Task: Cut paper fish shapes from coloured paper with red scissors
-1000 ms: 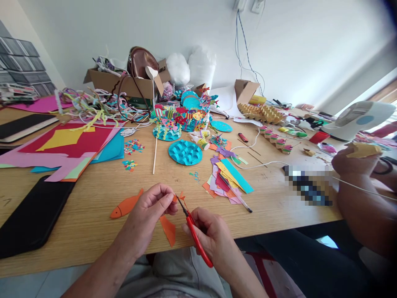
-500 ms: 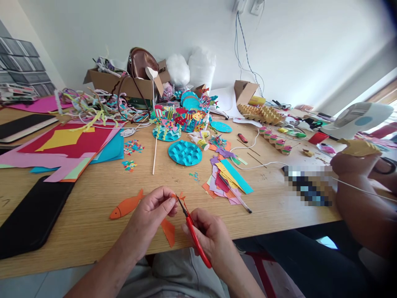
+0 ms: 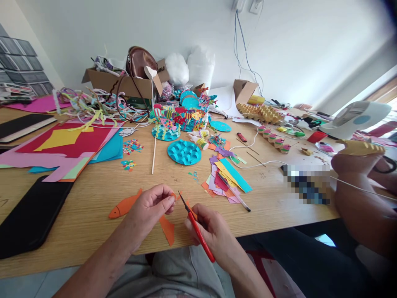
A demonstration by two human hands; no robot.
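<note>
My left hand [image 3: 157,201] pinches a small piece of orange paper [image 3: 174,195], mostly hidden by the fingers. Red-handled scissors [image 3: 198,232] are gripped in my right hand [image 3: 209,225], their dark blades pointing up toward the left fingertips. Behind my right fingers shows a bit of orange paper. Beside my left wrist lies an orange paper fish [image 3: 122,207] with a drawn eye and gill line, partly covered by the hand. Between my forearms an orange paper scrap [image 3: 168,230] rests on the table.
Paper strips and a pen [image 3: 240,200] lie right of centre. A turquoise paper disc [image 3: 184,152] with raised loops sits ahead. Coloured sheets [image 3: 72,142] and a black phone-like slab [image 3: 37,217] are at left. At right, another person's arm [image 3: 353,186] holds a yellow-brown ridged piece.
The scissors and my right hand have shifted slightly right and down, away from the left fingertips. The orange bit at the blade tips no longer stands out there.
</note>
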